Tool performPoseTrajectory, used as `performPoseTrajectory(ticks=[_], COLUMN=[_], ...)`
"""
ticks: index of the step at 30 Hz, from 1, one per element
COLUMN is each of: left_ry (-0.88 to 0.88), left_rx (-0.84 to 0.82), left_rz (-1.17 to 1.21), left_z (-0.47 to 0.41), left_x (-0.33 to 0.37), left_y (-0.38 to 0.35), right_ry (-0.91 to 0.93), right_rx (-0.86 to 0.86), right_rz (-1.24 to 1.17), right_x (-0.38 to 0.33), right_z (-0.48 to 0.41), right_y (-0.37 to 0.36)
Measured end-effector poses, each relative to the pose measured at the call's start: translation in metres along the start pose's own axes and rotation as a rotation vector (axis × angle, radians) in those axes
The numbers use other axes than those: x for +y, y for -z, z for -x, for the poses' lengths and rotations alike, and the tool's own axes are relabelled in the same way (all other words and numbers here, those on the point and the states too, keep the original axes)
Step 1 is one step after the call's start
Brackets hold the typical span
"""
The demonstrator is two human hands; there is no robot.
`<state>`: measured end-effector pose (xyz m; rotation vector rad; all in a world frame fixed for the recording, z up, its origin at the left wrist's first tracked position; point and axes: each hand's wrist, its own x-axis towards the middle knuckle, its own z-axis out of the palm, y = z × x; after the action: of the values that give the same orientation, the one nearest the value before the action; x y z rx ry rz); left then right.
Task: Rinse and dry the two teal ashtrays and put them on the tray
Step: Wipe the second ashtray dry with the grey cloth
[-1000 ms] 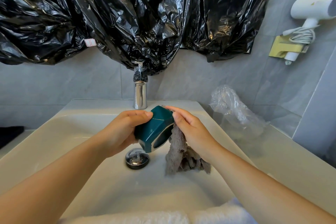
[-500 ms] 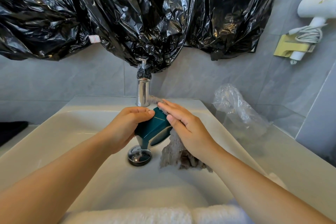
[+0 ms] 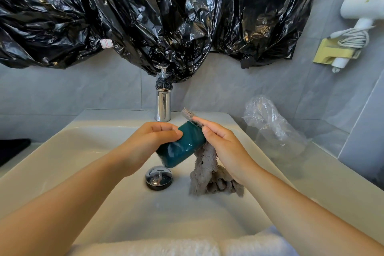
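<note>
Left hand [image 3: 149, 145] grips a glossy teal block-shaped ashtray [image 3: 182, 147], with the fingers curled over its upper face and the thumb tip on the near edge. The ashtray is held in the air above the white ceramic sink basin [image 3: 87, 151] and touches neither basin nor counter. Its long axis is tilted. The low end points down and towards the person, and the high end points up and away, towards the right hand [image 3: 226, 149]. A smooth outer wall faces the camera; the opening cannot be seen.

The right hand holds a grey shaggy microfibre cloth [image 3: 205, 168] against the high end of the ashtray, with its fingers laid along that end. One short tip of the cloth sticks out beyond the fingertips. The rest hangs below the palm, and its bottom edge rests on the basin floor.

Directly below the grip sits a round chrome drain plug [image 3: 159, 177]. Beyond the grip stands a chrome cylindrical tap [image 3: 163, 104]. A crumpled clear plastic bag [image 3: 272, 129] lies well to the right of the grip. Black plastic sheeting [image 3: 145, 16] hangs above.
</note>
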<state>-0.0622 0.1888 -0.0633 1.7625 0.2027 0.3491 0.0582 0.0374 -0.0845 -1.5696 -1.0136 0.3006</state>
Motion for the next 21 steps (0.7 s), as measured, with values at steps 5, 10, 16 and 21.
performPoseTrajectory(ticks=[5,10,16,21], left_ry=[0.028,0.035,0.099,0.004], left_rx=[-0.060,-0.019,-0.006,0.003], left_rz=[-0.040,-0.045,-0.002,-0.061], left_z=[0.0007,-0.0014,0.0008,0.0000], left_x=[-0.0009,-0.0029,-0.0052,-0.0030], left_y=[-0.0050,-0.0030,-0.0065,-0.0061], right_ry=[-0.024,0.086,0.120,0.074], right_rx=[-0.011,0.025,-0.052,0.088], right_rz=[0.057,0.148,0.249,0.159], right_x=[0.0026,-0.0007,0.0043,0.0009], right_z=[-0.0003,-0.0009,0.0014,-0.0020], right_y=[-0.0032,-0.0026,-0.0094,-0.0016])
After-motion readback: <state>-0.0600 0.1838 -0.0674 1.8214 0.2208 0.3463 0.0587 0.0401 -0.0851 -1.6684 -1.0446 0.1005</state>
